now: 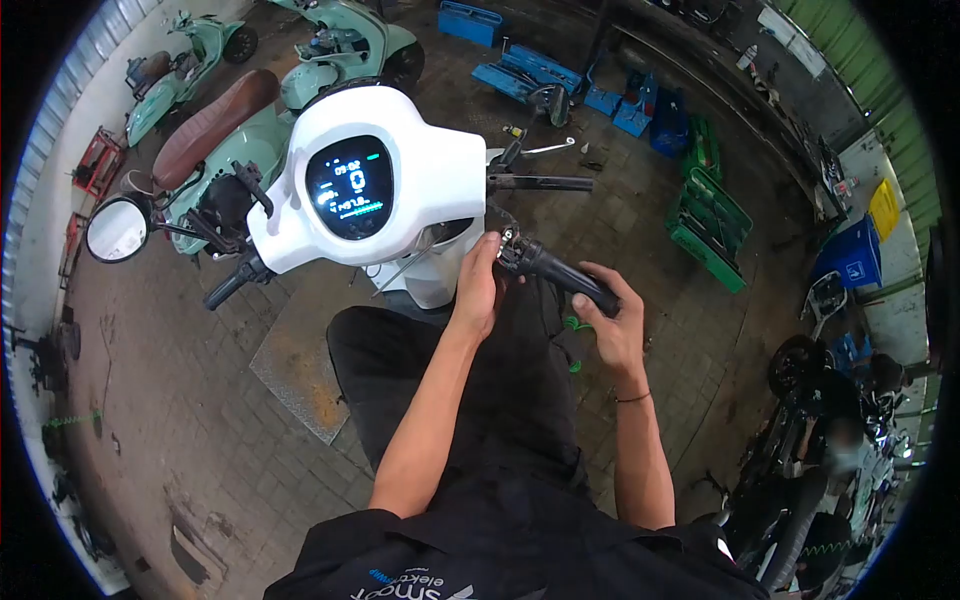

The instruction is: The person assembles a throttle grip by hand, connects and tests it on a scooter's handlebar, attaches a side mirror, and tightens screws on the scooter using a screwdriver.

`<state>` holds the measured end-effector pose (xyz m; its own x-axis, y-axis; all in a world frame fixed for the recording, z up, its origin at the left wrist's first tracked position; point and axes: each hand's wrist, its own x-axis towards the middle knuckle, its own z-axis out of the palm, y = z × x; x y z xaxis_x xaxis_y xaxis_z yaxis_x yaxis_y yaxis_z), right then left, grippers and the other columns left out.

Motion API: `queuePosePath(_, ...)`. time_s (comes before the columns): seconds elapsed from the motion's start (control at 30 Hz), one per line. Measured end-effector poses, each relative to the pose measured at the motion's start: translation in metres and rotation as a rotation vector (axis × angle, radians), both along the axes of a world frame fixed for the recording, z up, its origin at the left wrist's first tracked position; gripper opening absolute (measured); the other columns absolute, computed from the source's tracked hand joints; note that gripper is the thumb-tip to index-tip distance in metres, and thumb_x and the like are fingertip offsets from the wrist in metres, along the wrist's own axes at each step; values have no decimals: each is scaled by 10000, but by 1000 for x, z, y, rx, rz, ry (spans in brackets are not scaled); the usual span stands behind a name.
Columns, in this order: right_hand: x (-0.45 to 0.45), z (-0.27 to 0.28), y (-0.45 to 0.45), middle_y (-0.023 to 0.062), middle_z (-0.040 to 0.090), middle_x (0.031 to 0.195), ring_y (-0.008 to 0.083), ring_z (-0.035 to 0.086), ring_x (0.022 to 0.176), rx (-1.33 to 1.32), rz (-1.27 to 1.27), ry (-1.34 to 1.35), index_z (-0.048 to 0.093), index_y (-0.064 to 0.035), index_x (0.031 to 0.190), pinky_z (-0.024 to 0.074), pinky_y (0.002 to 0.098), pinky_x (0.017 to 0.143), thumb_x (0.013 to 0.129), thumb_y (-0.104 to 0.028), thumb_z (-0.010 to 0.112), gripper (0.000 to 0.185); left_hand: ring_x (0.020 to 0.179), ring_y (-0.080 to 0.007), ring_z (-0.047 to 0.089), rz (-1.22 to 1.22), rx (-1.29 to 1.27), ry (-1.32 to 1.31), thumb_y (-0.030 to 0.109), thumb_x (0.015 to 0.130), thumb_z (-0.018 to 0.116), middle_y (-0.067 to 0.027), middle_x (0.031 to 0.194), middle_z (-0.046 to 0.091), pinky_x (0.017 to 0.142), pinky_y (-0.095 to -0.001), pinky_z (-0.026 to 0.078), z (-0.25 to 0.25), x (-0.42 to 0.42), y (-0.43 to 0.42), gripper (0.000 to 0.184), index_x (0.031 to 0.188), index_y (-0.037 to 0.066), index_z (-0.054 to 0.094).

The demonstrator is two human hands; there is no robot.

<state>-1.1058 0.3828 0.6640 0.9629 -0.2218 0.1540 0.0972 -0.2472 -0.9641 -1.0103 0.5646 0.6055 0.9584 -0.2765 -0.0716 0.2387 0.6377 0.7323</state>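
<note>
My right hand [618, 330] is curled about the outer end of a black grip [565, 277], thumb on the near side and fingers bent over the far side. My left hand [478, 292] is at the grip's inner end, thumb up beside the metal fitting [509, 240]; the other fingers are mostly hidden, so I cannot tell how firmly they close on anything. The grip slants between my two hands, above my dark trousers [455, 390]. Just beyond it a bare black handlebar tube [545, 183] sticks out, with a brake lever [545, 148] farther out. Left of my hands is the white scooter cowl [440, 165], its display [350, 188] lit and showing 0; a round mirror [118, 230] is farther left. Well off to my right, an open green toolbox [710, 230] sits on the paved floor [690, 345].
</note>
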Motion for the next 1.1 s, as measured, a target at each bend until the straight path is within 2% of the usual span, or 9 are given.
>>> queuePosePath(0.07, 7, -12, 0, 21, 660, 930, 98, 588, 796, 168, 39, 120, 679, -2, 1257, 494, 257, 724, 923, -229, 789, 418, 888, -126, 640, 18, -3, 21, 274, 1116, 458, -26, 1033, 667, 788, -312, 527, 0, 1, 2, 294, 1143, 41, 635)
queuePosePath(0.17, 8, -27, 4, 13, 649, 896, 69, 559, 730, 249, 39, 139, 671, 1, 1268, 466, 239, 650, 922, -233, 791, 435, 920, -144, 658, 87, 9, 48, 318, 1127, 425, -45, 1061, 689, 820, -343, 536, -16, 6, -1, 360, 1194, 35, 638)
queuePosePath(0.5, -8, -23, 39, 8, 647, 849, 89, 567, 698, 353, -98, 118, 674, 25, 1283, 471, 255, 630, 933, -254, 783, 461, 1015, -128, 643, 51, 105, 146, 459, 1124, 405, -25, 1112, 691, 914, -340, 506, 1, -2, 8, 465, 1273, 75, 619)
queuePosePath(0.6, -11, -10, 42, 9, 650, 839, 87, 571, 671, 202, -92, 95, 681, 40, 1265, 469, 251, 609, 941, -270, 778, 459, 1023, -121, 635, 16, 50, 93, 462, 1127, 390, -20, 1129, 676, 920, -336, 507, 15, -5, 11, 477, 1306, 77, 606)
queuePosePath(0.63, -11, -2, 44, 14, 653, 835, 82, 572, 658, 201, -100, 125, 684, 38, 1267, 466, 246, 598, 946, -269, 772, 453, 1023, -121, 635, 17, 49, 93, 462, 1127, 390, -20, 1129, 676, 920, -336, 507, 21, -7, 11, 477, 1306, 77, 606)
queuePosePath(0.7, -11, 3, 46, 18, 655, 832, 77, 572, 646, 199, -108, 155, 686, 37, 1269, 463, 241, 586, 951, -268, 767, 448, 923, -89, 594, 4, 134, -29, 429, 1138, 360, 2, 1105, 622, 803, -294, 514, 29, -10, 12, 413, 1282, 106, 574)
queuePosePath(0.8, -10, 7, 49, 27, 661, 825, 71, 571, 625, 328, -92, 185, 686, 20, 1290, 451, 226, 566, 956, -256, 760, 439, 951, -101, 594, 48, 250, -51, 447, 1140, 338, -22, 1155, 587, 809, -290, 529, 27, -10, 11, 459, 1347, 86, 533)
queuePosePath(1.0, -15, 27, 57, 29, 667, 815, 72, 560, 612, 111, -36, 230, 648, -1, 1372, 428, 226, 536, 960, -212, 727, 469, 876, -72, 592, 100, 379, -32, 489, 1133, 332, 1, 1126, 637, 767, -262, 503, 31, -8, 12, 508, 1372, 109, 568)
queuePosePath(1.1, -12, 31, 56, 15, 651, 789, 61, 543, 607, 295, 38, 298, 625, -13, 1408, 409, 226, 528, 967, -206, 701, 488, 840, -74, 600, 120, 507, -112, 504, 1131, 320, 7, 1117, 644, 776, -263, 501, 26, -4, 16, 513, 1356, 122, 577)
